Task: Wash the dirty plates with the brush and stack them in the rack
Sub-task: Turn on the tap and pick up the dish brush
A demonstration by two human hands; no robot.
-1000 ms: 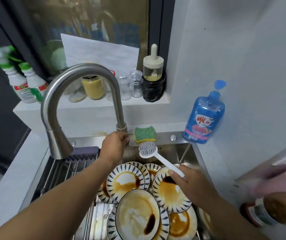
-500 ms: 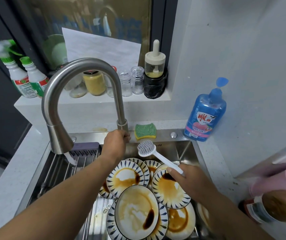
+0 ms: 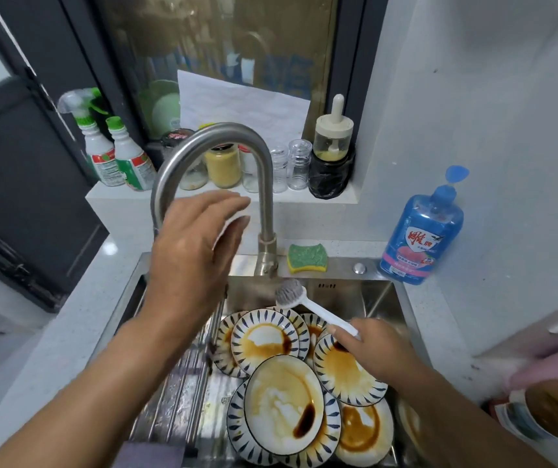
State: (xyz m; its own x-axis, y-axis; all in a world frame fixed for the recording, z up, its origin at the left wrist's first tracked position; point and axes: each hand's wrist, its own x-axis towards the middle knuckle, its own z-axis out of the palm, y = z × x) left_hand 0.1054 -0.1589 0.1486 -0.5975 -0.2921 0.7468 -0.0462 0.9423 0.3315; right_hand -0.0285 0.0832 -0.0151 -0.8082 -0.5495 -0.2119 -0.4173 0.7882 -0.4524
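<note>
Your left hand [image 3: 196,244] is up in front of the tap [image 3: 264,184], fingers stretched out and loosely spread, gripping nothing; the spout end is hidden behind your palm. Your right hand [image 3: 375,349] has its fingers curled round the handle of the brush [image 3: 314,310], whose bristle head sticks out beyond your fingertips, above the back of the sink [image 3: 382,298]. The dirty plates [image 3: 284,403] lie overlapping in the sink, right under your right fingers. The rack [image 3: 176,393] sits below your left wrist. Past the bristles are a sponge [image 3: 306,258] and soap bottle [image 3: 419,238].
</note>
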